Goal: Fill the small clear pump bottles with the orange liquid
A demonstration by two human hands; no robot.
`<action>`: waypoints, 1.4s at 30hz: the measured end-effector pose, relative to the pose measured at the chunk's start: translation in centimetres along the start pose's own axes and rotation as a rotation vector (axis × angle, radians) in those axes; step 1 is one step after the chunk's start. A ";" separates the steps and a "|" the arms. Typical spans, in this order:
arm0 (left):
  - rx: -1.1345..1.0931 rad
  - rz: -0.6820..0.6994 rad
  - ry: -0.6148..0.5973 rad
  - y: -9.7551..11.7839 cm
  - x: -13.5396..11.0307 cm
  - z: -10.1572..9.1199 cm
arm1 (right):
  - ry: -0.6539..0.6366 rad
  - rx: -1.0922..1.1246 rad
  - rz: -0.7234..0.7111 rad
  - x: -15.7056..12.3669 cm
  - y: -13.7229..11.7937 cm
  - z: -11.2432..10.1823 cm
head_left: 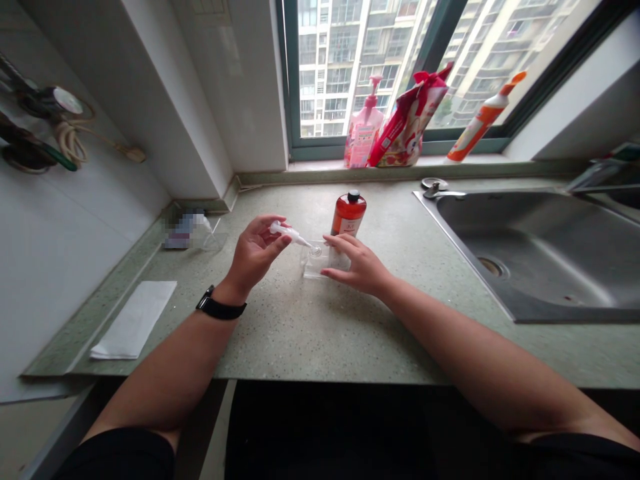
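Left hand (256, 250): pinching a slender, white plastic pump (291, 235)
Right hand (359, 263): half-curled, gripping a clear, boxy plastic container (313, 273) on the speckled, grey-green stone worktop (280, 327)
Pump tip: at the container's round opening — keep it centred, the container still

Speckled green counter (280, 347) w/ shiny metal sink (545, 267) on the R; at the back, big window (434, 50) w/ dark green frame, tall bldgs (340, 60) outside, daylight coming in; pale walls (245, 87) on L
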State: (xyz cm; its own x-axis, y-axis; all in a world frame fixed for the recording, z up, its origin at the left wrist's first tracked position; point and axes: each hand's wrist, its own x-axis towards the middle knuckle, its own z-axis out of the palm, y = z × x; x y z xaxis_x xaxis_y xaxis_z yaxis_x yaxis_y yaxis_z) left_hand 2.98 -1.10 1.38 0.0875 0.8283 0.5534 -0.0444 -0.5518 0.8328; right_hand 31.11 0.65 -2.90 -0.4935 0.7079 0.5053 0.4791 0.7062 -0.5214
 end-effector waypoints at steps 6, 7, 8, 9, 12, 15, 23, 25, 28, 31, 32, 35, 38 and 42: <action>-0.003 -0.001 0.011 -0.1 0.0 0.0 | -0.005 0.005 0.010 0.0 0.0 -0.1; -0.004 0.002 0.012 -0.1 0.0 0.0 | -0.004 0.004 0.010 0.0 0.0 -0.1; -0.007 0.005 0.012 -0.1 0.1 -0.1 | -0.004 0.002 0.011 0.0 0.0 -0.1; -0.010 0.008 0.013 -0.1 0.1 -0.2 | -0.004 -0.001 0.011 0.0 0.0 -0.1; -0.010 -0.002 0.023 -0.2 0.2 -0.2 | -0.006 -0.006 0.011 -0.1 0.1 -0.1; -0.012 -0.019 0.031 -0.4 0.2 -0.2 | -0.004 -0.006 0.005 -0.1 0.1 -0.2; -0.026 -0.037 0.033 -0.4 0.1 -0.2 | -0.003 -0.002 0.012 -0.1 0.1 -0.1; -0.020 -0.037 0.038 -0.4 0.2 -0.2 | -0.003 -0.002 0.007 -0.1 0.1 -0.1; -0.034 -0.040 0.042 -0.5 0.2 -0.3 | -0.004 -0.005 -0.001 -0.1 0.1 -0.1; -0.075 -0.057 0.055 -0.9 0.4 -0.3 | -0.002 -0.008 -0.012 -0.1 0.1 -0.1; -0.090 -0.068 0.065 -1.0 0.4 -0.3 | -0.003 -0.009 -0.015 -0.1 0.1 -0.1; -0.116 -0.098 0.094 -1.1 0.5 -0.3 | -0.008 -0.011 -0.015 -0.1 0.1 -0.2; -0.128 -0.107 0.098 -1.0 0.5 -0.2 | -0.011 -0.012 -0.009 -0.1 0.1 -0.2; -0.124 -0.098 0.098 -1.0 0.4 -0.1 | -0.012 -0.014 -0.012 -0.1 0.1 -0.2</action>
State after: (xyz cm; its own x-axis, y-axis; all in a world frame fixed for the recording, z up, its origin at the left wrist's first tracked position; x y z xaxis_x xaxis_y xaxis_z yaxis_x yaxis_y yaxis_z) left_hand 2.94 -0.18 0.74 0.0004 0.8865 0.4628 -0.1629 -0.4566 0.8747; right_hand 31.36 0.70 -2.88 -0.5078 0.6995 0.5029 0.4832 0.7145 -0.5059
